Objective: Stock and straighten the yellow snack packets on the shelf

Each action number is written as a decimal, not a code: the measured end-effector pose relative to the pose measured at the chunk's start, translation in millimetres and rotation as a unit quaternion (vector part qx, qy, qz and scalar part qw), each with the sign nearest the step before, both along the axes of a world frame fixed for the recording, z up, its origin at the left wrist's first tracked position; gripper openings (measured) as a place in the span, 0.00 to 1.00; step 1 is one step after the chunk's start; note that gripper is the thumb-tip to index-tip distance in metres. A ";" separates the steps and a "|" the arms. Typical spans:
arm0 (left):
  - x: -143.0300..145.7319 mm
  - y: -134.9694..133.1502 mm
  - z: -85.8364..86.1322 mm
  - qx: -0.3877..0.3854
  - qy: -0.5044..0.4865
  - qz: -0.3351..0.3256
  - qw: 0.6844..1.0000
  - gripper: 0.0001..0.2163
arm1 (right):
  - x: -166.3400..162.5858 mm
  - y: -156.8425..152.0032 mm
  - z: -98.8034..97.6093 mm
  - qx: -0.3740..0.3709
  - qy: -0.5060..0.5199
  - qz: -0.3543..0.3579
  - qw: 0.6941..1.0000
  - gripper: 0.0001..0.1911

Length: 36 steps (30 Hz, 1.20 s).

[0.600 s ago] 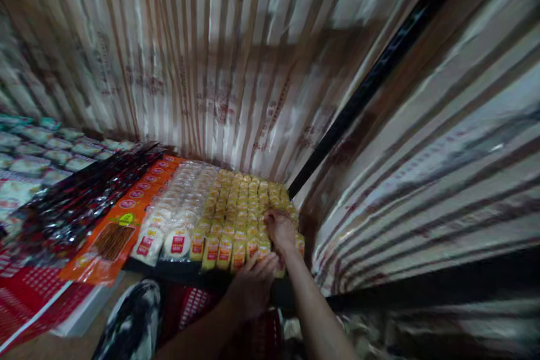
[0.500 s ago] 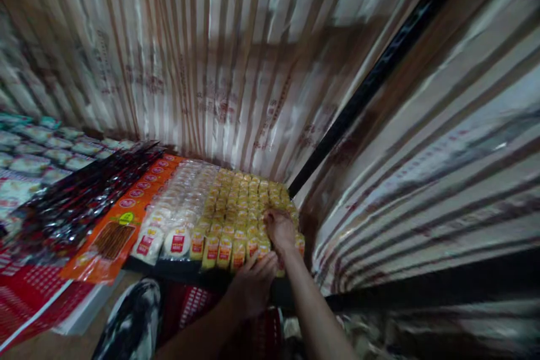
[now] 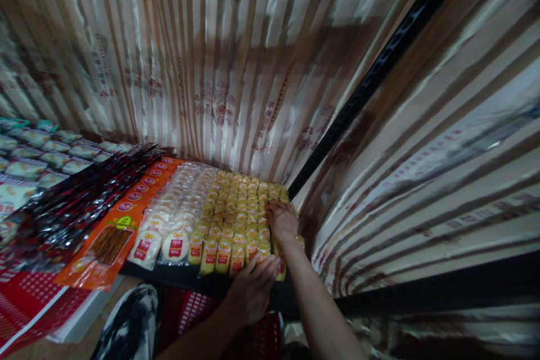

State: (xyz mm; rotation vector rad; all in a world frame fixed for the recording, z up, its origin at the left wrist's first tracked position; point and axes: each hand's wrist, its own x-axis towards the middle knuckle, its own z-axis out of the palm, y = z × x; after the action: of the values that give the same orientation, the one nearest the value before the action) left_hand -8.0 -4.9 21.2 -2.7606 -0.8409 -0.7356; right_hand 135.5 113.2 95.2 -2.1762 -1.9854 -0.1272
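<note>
Rows of small yellow-wrapped snack packs stand tightly together at the right end of a dark shelf. My left hand is at the front edge of these rows, its fingers stretched flat against the front packs near the right side. Over the rightmost rows, my right hand reaches in with its fingers spread on the pack tops; nothing shows lifted in it. The packs under its palm are hidden. To the left of the yellow packs are two rows of clear-wrapped round white snacks.
An orange bag of brown sticks and dark shiny packets lie further left, beside white packs. A black post rises at the right corner before striped sheeting. Below are a red basket and a shoe.
My right hand has shifted slightly, its fingers now more spread over the right rows. My left hand remains at the front packs. The view has moved a little.
</note>
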 end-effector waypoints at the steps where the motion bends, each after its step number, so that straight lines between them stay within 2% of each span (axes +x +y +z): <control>1: -0.2 -0.1 0.2 0.000 0.000 -0.001 1.000 0.26 | -1.2 0.3 0.8 -0.005 -0.007 0.001 1.000 0.13; 7: 1.2 0.1 -4.5 0.009 0.003 0.006 1.000 0.24 | -11.8 -1.7 4.7 -0.018 -0.040 0.003 0.999 0.13; 12: 1.3 0.2 -1.6 -0.002 0.003 0.007 1.000 0.24 | -11.0 -3.1 7.4 -0.030 -0.051 -0.005 0.998 0.14; 19: 1.2 0.0 -1.2 0.002 0.008 0.010 1.000 0.24 | -8.7 5.6 10.8 -0.036 -0.069 -0.029 0.997 0.22; 29: 3.9 -0.1 -7.2 0.007 0.001 0.019 1.000 0.25 | -8.6 31.9 16.8 -0.077 -0.084 0.018 0.993 0.17; 36: 2.9 -0.7 -2.9 0.009 -0.003 0.021 1.000 0.24 | -7.1 36.2 11.7 -0.061 -0.075 0.031 0.995 0.13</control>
State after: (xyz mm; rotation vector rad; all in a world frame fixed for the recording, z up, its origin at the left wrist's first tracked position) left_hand -5.1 -5.5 18.3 -2.7167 -0.8859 -0.7409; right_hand 128.5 149.4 106.9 -2.2363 -2.1924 -0.1697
